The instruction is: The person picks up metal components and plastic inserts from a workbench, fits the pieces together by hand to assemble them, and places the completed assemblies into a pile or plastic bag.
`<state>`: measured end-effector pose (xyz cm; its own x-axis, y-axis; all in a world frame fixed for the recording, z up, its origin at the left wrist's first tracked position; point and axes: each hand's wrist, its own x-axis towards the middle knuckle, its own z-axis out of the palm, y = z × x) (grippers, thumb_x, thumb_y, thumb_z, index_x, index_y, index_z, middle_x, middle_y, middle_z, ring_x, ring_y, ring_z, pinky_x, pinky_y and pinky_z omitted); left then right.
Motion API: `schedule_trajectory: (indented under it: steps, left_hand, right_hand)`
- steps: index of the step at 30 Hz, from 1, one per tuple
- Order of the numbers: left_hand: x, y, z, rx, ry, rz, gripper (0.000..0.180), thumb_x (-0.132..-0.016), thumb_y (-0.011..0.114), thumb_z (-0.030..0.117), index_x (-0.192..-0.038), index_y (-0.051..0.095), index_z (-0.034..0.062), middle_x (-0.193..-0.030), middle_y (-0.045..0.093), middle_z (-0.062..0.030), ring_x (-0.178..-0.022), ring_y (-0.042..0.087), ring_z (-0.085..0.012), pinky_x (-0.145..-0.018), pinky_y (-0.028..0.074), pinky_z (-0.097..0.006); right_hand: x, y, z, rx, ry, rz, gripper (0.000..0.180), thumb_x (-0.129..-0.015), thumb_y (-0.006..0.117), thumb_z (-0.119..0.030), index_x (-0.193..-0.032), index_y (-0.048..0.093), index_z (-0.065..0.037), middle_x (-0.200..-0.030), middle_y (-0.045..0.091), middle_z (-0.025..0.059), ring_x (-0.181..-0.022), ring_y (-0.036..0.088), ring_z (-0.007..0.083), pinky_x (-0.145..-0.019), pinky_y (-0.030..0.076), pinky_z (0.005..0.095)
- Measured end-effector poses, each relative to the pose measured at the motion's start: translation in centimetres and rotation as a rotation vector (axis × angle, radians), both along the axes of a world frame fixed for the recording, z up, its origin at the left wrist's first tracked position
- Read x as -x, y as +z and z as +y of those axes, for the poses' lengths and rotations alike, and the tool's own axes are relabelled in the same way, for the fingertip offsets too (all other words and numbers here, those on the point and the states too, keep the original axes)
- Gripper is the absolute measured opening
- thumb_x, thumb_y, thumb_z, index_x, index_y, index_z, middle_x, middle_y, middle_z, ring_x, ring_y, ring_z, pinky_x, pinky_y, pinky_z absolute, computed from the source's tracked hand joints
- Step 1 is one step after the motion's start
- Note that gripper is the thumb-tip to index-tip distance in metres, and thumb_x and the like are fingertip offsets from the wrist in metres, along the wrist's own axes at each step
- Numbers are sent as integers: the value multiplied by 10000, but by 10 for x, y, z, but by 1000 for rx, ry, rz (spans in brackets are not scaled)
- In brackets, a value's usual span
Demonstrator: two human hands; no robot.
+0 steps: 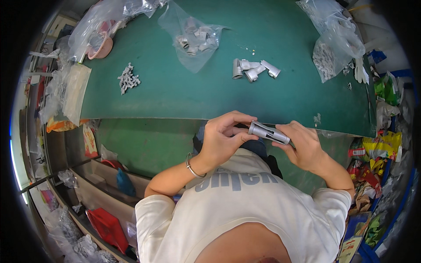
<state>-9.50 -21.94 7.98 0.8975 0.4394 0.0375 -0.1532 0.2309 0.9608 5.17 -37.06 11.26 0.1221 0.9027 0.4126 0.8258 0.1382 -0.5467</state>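
A grey metal cylindrical housing (269,132) with a long slot in its side is held between both hands, just off the table's near edge. My left hand (226,133) pinches its wider left end between thumb and fingers. At the other end, my right hand (301,142) grips it with thumb and forefinger. Several similar metal housings (252,73) lie on the green table (175,96) beyond my hands. More of them fill a clear plastic bag (195,57) farther back. To the left sits a small heap of grey metal parts (128,79).
A pink bowl (103,47) and plastic bags stand at the table's far left. Clear bags of small grey parts (323,59) lie at the far right, near a white glove (360,71). Drawers (105,175) with a red tray (107,228) are at lower left; coloured packets (381,151) crowd the right.
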Motion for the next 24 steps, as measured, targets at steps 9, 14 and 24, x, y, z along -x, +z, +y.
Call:
schedule_trajectory:
  steps: [9, 14, 24]
  left_hand:
    - [-16, 10, -1, 311, -94, 22, 409, -704, 654, -93, -1090, 519, -100, -1112, 539, -201, -1007, 564, -259, -864, 501, -345]
    - [-18, 7, -2, 294, -89, 4, 458, -704, 653, -93, -1134, 497, -92, -1147, 522, -207, -1049, 536, -264, -877, 485, -353]
    - [-12, 22, 11, 235, -296, 196, 332, -739, 641, -70, -1057, 550, -88, -1010, 574, -151, -956, 574, -215, -804, 522, -314]
  right_hand:
    - [-10, -7, -9, -79, -59, -105, 390, -644, 652, 16, -1027, 580, 18, -830, 539, 128, -560, 507, 209, -449, 428, 289]
    - [5, -4, -9, 59, -188, 302, 457, -680, 657, 35, -1120, 542, -8, -858, 540, 121, -557, 497, 162, -472, 420, 251]
    - [11, -2, -15, -25, -148, 316, 386, -710, 648, 53, -1081, 549, 8, -895, 574, 134, -620, 552, 169, -527, 456, 253]
